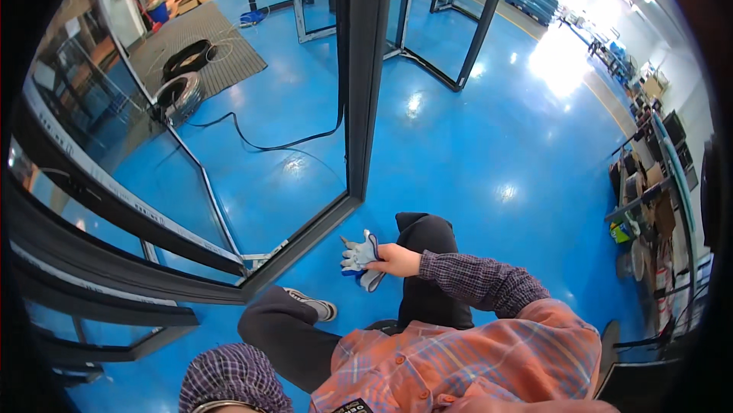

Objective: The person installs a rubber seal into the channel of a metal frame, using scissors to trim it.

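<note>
My right hand (396,259) is closed round a pair of white and blue work gloves (360,260), held above the blue floor beside my bent knee. A checked purple oversleeve covers that forearm. Just beyond the gloves is the lower corner of a large dark glazed frame (353,201), standing on edge; the gloves look apart from it. Of my left arm only the checked oversleeve (233,376) and a sliver of wrist with a thin band show at the lower edge. The left hand itself is cut off.
More dark frames (461,77) stand farther back, and several lean at the left. A roll of strip (180,97) lies near a ribbed grey mat (233,46), a black strip (290,144) trailing from it. Shelving (649,199) with goods lines the right wall.
</note>
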A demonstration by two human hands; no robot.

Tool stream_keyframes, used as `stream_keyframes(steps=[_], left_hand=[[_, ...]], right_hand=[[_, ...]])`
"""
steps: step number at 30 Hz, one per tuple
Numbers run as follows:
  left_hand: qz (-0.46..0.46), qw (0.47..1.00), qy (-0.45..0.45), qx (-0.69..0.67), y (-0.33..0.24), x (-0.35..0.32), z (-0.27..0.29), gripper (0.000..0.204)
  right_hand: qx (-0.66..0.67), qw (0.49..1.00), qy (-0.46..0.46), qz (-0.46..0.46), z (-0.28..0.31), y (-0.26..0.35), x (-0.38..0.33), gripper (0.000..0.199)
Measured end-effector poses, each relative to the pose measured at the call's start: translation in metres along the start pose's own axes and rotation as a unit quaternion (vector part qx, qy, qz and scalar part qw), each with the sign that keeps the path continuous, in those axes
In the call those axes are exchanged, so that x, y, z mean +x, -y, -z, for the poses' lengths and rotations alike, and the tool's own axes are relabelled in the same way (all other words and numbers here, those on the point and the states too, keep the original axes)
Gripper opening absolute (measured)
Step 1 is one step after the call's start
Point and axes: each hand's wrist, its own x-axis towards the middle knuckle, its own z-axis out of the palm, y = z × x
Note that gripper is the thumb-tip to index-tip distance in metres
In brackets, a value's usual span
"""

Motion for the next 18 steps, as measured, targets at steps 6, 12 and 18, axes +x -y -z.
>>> stream_keyframes(steps=[6, 12, 18], left_hand=[[-0.001, 0.998, 0.023, -0.057, 0.022, 0.016, 0.011, 0.037], [0.018, 1.000, 0.008, -0.011, 0.002, 0.021, 0.026, 0.026], [0.076, 0.997, -0.026, 0.013, 0.022, 0.016, 0.059, 0.019]], right_hand=[[0.042, 0.999, 0.009, -0.023, -0.004, -0.016, 0.015, 0.036], [0.002, 1.000, 0.025, 0.011, 0.002, -0.022, 0.029, 0.035], [-0.024, 0.998, -0.001, -0.059, 0.015, -0.035, 0.045, 0.039]])
